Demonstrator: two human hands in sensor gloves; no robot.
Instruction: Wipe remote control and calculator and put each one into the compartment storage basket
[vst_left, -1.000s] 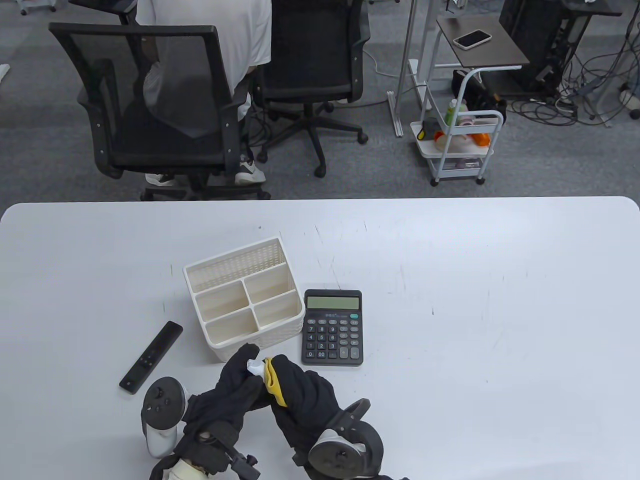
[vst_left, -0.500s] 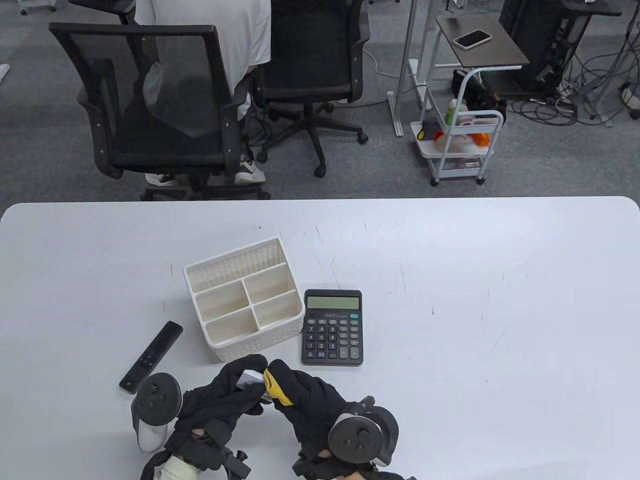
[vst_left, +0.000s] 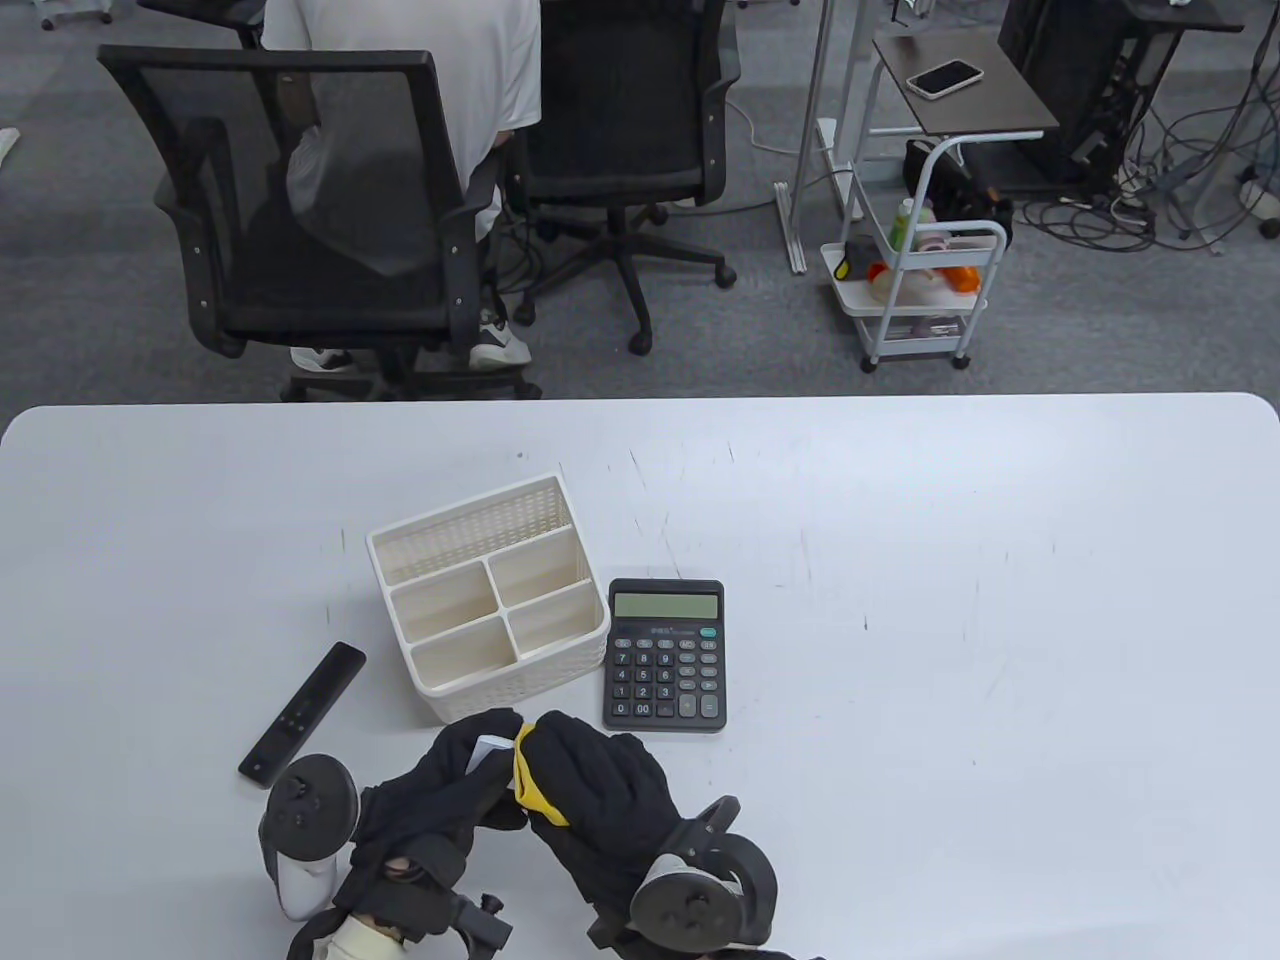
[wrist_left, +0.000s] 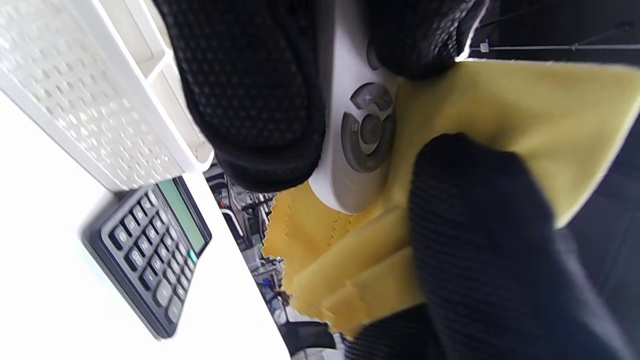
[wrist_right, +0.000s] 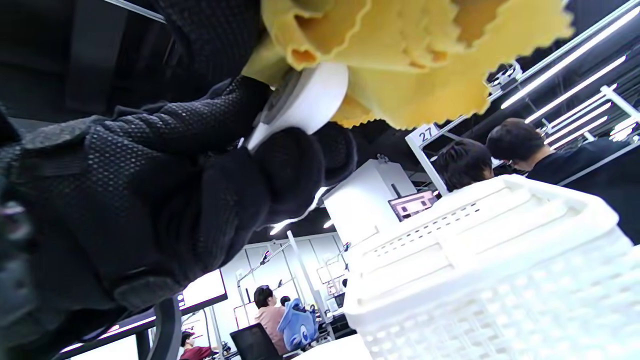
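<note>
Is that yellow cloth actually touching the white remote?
Touching. The left wrist view shows the yellow cloth pressed against the white remote, wrapping its lower end, with no gap between them.

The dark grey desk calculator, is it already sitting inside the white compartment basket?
No, the dark grey desk calculator lies flat on the white table, just right of the white perforated plastic compartment basket.

— Ahead of the joined hands? Blocked by the white basket (vst_left: 487, 597), just beyond the fingertips, calculator (vst_left: 665, 654) touching its right wall.
— Left side? Narrowed by the black remote (vst_left: 302, 712), lying slantwise near the left tracker (vst_left: 305, 825).
— Right? Open table (vst_left: 950, 620), bare to the edge.
</note>
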